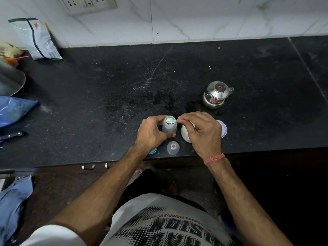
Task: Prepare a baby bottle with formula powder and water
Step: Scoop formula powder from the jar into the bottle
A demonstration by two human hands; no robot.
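- The left hand is curled round the side of the baby bottle, thumb across its near side; the bottle stands upright on the dark counter, its mouth open.
- The right hand pinches the handle of a small pale green scoop between thumb and forefinger; the scoop's bowl sits tilted over the bottle's mouth, just left of the right fingertips.
- Under the right palm stands a white container, mostly hidden by the hand; what it holds cannot be told.
- Just beyond the right hand's outer edge lies a round white lid, flat on the counter, partly covered by the knuckles.
- Near the left wrist, toward the counter's front edge, a clear domed cap stands on the counter; beside it, half hidden under the left wrist, a teal ring.
- Farther from the right hand, toward the wall, stands a small steel kettle with its lid on, well apart from the bottle.
- Far off past the left hand, by the wall, a foil pouch leans; a knife handle lies at the left edge of the counter.
- A red thread circles the right wrist.
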